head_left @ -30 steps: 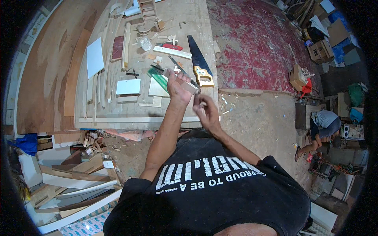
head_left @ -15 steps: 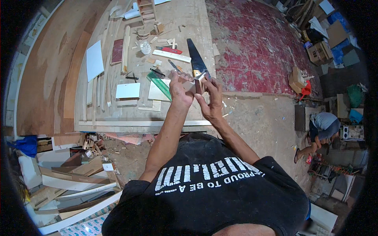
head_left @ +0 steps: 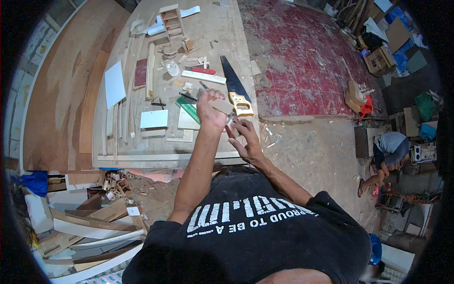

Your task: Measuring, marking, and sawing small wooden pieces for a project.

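My left hand (head_left: 210, 113), palm up with curled fingers, holds a small flat tan board (head_left: 222, 105) above the worktable. Just to its lower right, my right hand (head_left: 240, 133) has bent fingers with the thumb apart; its fingertips touch a small pale piece (head_left: 230, 121) at the board's edge. Beneath and around them lie a green translucent strip (head_left: 188, 110), square pale panels (head_left: 187, 122) and slim dark tools (head_left: 187, 97). A handsaw (head_left: 242, 106) with a wooden handle lies behind my right hand. A red-handled tool (head_left: 202, 70) and a wooden strip (head_left: 203, 77) are farther back.
The wooden worktable (head_left: 127, 158) carries white boards (head_left: 114, 85), a jar (head_left: 172, 69) and a small wooden shelf (head_left: 171, 21). Offcuts (head_left: 94, 217) pile up lower left. Red tiled floor (head_left: 302, 71) is at right, where another person (head_left: 388, 154) bends over beside clutter.
My right hand gripped the piece half a second ago; now its thumb is apart and lower. The board in my left hand has turned to lie flatter.
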`<state>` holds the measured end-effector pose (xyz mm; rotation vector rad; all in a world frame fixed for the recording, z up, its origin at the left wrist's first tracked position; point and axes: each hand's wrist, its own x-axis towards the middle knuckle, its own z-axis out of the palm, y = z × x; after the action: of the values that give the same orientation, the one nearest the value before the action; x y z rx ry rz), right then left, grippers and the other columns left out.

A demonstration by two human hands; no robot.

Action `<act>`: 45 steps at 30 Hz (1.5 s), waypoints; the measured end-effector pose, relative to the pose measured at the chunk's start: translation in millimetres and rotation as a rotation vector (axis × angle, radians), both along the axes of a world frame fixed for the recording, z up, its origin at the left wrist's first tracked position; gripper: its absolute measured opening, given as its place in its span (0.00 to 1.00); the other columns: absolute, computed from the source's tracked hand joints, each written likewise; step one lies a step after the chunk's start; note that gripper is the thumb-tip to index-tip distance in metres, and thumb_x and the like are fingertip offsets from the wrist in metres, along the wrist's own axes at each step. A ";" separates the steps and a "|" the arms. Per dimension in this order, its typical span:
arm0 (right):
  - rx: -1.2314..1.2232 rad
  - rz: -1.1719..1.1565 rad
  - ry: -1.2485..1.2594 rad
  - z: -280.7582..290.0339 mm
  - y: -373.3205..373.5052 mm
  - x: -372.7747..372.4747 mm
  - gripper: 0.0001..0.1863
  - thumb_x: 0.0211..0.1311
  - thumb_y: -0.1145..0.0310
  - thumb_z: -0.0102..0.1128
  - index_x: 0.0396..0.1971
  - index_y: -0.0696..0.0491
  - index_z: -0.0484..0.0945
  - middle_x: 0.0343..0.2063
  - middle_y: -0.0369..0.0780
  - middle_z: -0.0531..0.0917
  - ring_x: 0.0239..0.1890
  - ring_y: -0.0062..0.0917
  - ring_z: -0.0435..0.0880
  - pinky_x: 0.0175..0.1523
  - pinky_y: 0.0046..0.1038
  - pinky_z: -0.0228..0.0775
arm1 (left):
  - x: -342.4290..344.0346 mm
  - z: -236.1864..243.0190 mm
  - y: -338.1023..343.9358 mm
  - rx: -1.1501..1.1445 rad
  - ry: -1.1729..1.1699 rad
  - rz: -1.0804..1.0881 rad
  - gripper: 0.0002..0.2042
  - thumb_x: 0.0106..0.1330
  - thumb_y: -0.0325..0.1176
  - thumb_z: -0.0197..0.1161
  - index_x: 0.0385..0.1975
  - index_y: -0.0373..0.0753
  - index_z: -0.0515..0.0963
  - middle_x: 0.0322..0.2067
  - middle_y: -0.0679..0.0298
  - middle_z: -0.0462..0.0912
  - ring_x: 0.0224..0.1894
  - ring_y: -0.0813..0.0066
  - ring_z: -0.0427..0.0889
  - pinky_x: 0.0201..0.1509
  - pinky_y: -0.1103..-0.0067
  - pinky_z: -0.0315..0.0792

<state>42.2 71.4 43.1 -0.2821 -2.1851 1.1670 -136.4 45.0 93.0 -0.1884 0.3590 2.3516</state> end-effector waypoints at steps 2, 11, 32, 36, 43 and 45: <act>-0.409 -0.104 0.076 -15.7 10.8 4.4 0.24 0.64 0.65 0.66 0.58 0.51 0.70 0.53 0.40 0.74 0.51 0.26 0.75 0.54 0.33 0.71 | 13.0 10.4 7.2 -0.025 0.071 0.026 0.12 0.76 0.44 0.52 0.34 0.43 0.70 0.26 0.68 0.72 0.31 0.74 0.73 0.40 0.73 0.70; -1.495 0.066 0.328 61.3 27.7 6.5 0.25 0.71 0.51 0.56 0.61 0.46 0.68 0.51 0.37 0.79 0.51 0.27 0.78 0.54 0.34 0.72 | 43.1 7.8 -24.7 -0.304 0.443 -0.103 0.20 0.69 0.36 0.65 0.57 0.43 0.69 0.44 0.65 0.77 0.46 0.74 0.77 0.48 0.72 0.74; -0.887 0.172 0.022 70.3 20.8 13.1 0.27 0.68 0.62 0.62 0.63 0.56 0.70 0.47 0.39 0.79 0.47 0.21 0.77 0.48 0.26 0.74 | 66.2 29.5 -107.2 -1.039 1.622 -0.437 0.21 0.73 0.48 0.55 0.51 0.33 0.75 0.38 0.50 0.83 0.42 0.59 0.83 0.47 0.69 0.73; -0.788 0.102 -0.138 81.3 14.7 29.1 0.26 0.67 0.59 0.63 0.61 0.54 0.75 0.39 0.35 0.81 0.37 0.17 0.76 0.40 0.23 0.68 | 64.4 36.5 -113.2 -1.211 1.721 -0.384 0.24 0.71 0.51 0.55 0.53 0.34 0.76 0.44 0.47 0.83 0.48 0.49 0.82 0.51 0.63 0.73; -0.718 0.060 -0.261 86.8 13.9 27.2 0.23 0.68 0.57 0.61 0.60 0.50 0.78 0.33 0.34 0.81 0.32 0.18 0.72 0.37 0.22 0.66 | 73.0 52.1 -112.4 -1.141 1.884 -0.318 0.21 0.69 0.45 0.61 0.53 0.36 0.78 0.48 0.49 0.83 0.49 0.52 0.84 0.51 0.67 0.76; -0.735 0.059 -0.276 90.5 5.7 37.7 0.23 0.68 0.57 0.61 0.60 0.50 0.78 0.33 0.34 0.81 0.32 0.18 0.71 0.37 0.22 0.65 | 66.6 49.3 -112.1 -1.103 1.857 -0.348 0.21 0.69 0.45 0.61 0.53 0.36 0.78 0.48 0.49 0.83 0.49 0.53 0.84 0.51 0.67 0.76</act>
<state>79.9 77.1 133.6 -0.7233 -1.8998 2.0379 -69.8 -67.2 142.3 1.4619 2.1798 1.0309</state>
